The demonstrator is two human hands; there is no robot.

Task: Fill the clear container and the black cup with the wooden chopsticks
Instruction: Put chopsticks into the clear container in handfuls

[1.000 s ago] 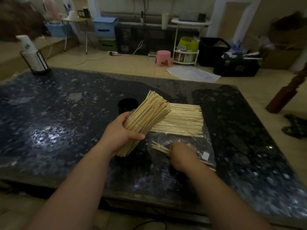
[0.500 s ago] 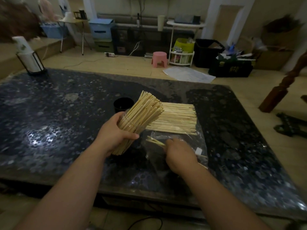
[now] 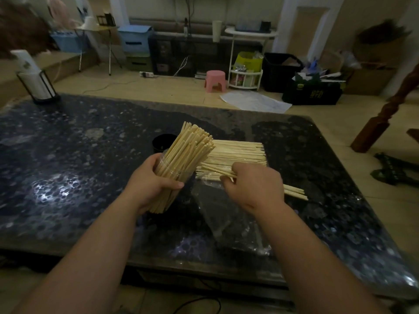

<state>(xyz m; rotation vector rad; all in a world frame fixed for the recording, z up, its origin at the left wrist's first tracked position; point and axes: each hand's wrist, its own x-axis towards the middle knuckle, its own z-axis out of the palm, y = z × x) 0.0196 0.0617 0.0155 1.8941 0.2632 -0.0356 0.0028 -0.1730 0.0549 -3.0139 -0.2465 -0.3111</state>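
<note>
Wooden chopsticks (image 3: 188, 152) are found packed into the clear container (image 3: 174, 177), which is held tilted over the table (image 3: 68, 155), tops leaning away to the right. The container is gripped by the left hand (image 3: 152, 182), fingers curled round its wall. A few chopsticks (image 3: 294, 193) are pinched in the right hand (image 3: 254, 184), fingers closed on them, their ends protruding to the right. A loose pile (image 3: 240, 152) is laid flat on a clear plastic bag (image 3: 217, 214) just beyond the right hand. The black cup (image 3: 162, 142) is seen standing on the table behind the container, partly hidden.
</note>
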